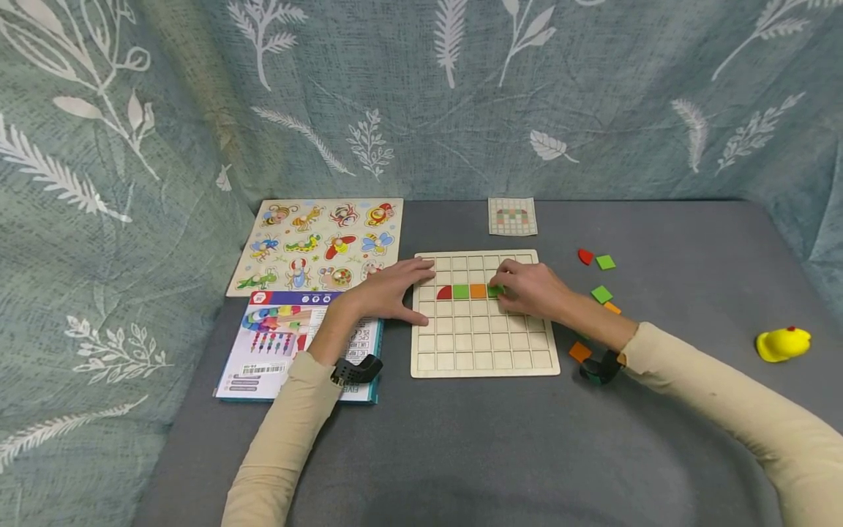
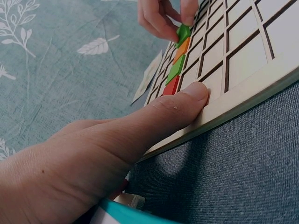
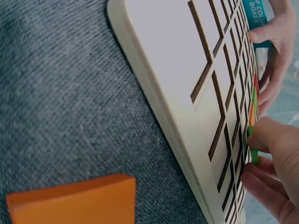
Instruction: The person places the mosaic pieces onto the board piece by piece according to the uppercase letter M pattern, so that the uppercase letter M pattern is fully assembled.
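Note:
A wooden grid board (image 1: 485,361) lies flat on the table. One row of it holds a red quarter-round tile (image 1: 445,293), a green square tile (image 1: 461,291) and an orange square tile (image 1: 477,291). Right of the orange one, my right hand (image 1: 532,289) pinches another green tile (image 2: 182,35) between thumb and fingers at the row's following cell. My left hand (image 1: 388,290) rests on the board's left edge, thumb (image 2: 187,95) and fingers spread apart and pinching nothing.
A pattern card (image 1: 512,217) lies behind the board. Loose tiles lie to the right, among them a red piece (image 1: 585,256), green squares (image 1: 605,262) and an orange square (image 1: 580,352). An insect puzzle (image 1: 315,245), a box (image 1: 253,391) and a yellow toy duck (image 1: 782,344) flank the board.

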A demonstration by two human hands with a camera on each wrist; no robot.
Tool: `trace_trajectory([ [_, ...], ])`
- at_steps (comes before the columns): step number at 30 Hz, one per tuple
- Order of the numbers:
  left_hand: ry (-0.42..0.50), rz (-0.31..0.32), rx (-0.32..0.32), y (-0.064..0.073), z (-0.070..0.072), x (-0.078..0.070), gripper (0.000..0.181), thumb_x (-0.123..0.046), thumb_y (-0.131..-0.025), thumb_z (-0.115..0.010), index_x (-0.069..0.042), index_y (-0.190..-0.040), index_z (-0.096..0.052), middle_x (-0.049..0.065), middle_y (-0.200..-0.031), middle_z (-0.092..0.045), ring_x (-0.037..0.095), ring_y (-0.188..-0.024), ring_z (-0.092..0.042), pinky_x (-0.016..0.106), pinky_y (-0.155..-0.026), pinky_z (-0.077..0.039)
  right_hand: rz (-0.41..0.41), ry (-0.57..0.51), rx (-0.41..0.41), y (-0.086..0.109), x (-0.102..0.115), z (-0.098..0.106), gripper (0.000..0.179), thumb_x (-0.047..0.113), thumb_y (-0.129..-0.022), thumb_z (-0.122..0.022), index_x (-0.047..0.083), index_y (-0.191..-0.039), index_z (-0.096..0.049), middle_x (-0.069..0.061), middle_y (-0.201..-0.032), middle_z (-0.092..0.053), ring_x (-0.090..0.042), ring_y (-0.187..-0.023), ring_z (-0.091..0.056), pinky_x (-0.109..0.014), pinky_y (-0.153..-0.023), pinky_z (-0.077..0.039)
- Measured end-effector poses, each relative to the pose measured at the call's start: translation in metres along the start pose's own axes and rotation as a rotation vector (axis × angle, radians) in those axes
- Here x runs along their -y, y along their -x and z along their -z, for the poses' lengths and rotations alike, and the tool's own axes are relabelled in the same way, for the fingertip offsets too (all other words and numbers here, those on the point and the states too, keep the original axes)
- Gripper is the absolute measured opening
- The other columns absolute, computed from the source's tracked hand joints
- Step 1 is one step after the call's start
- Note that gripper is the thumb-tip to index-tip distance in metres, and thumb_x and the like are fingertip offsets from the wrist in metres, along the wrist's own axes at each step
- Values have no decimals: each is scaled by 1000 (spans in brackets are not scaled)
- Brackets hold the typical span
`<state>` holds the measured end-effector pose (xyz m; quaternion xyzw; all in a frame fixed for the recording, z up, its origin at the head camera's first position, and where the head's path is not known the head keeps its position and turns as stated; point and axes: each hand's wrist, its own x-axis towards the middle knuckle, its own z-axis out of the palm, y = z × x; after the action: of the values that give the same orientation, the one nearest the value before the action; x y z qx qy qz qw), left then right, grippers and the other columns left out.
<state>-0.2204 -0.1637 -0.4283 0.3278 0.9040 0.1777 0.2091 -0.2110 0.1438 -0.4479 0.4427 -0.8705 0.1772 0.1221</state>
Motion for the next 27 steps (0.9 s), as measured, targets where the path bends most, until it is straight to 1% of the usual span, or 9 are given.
trace_trajectory([
  [3, 5, 0, -4, 1, 0, 0, 91, -50, -79, -75, -12, -151, -35, 6, -162, -23, 30, -152, -14, 58, -118, -21, 2, -1, -2, 0, 1, 0, 15, 7, -78, -72, 11, -93, -73, -6, -90, -65, -12, -57, -56, -28, -48, -46],
  [9, 4, 15, 12, 1, -2, 0, 92, -53, -79, -75, -14, -152, -34, 4, -163, -21, 29, -152, -13, 63, -116, -21, 7, 4, 21, 2, 2, -1, 14, 7, -79, -72, 11, -92, -73, -6, -90, -64, -12, -55, -55, -26, -47, -44],
  [14, 5, 9, -3, 1, -1, 0, 91, -51, -79, -76, -13, -151, -35, 5, -162, -23, 29, -152, -14, 60, -117, -22, 16, 0, 12, 1, 2, -1, 14, 6, -79, -73, 10, -93, -73, -7, -89, -64, -14, -58, -58, -28, -49, -47],
  [19, 7, 5, 12, 1, 0, 0, 92, -51, -79, -75, -12, -152, -34, 6, -163, -22, 30, -152, -13, 60, -118, -21, 44, 2, 18, -1, 0, -1, 15, 6, -78, -74, 8, -93, -74, -8, -89, -64, -15, -59, -59, -29, -50, -49],
  [22, 10, 5, 8, 0, 1, 1, 91, -51, -80, -75, -12, -152, -35, 5, -163, -22, 30, -152, -13, 60, -118, -20, 65, 6, 18, -2, -1, 1, 15, 5, -78, -75, 6, -93, -74, -9, -90, -65, -16, -60, -61, -30, -51, -51],
  [27, 18, 7, -1, 0, -1, 1, 91, -50, -79, -76, -12, -151, -36, 5, -162, -23, 29, -152, -14, 61, -118, -20, 68, 3, 55, -1, -1, 2, 16, 8, -80, -77, 6, -96, -74, -10, -94, -66, -16, -62, -63, -29, -54, -52],
])
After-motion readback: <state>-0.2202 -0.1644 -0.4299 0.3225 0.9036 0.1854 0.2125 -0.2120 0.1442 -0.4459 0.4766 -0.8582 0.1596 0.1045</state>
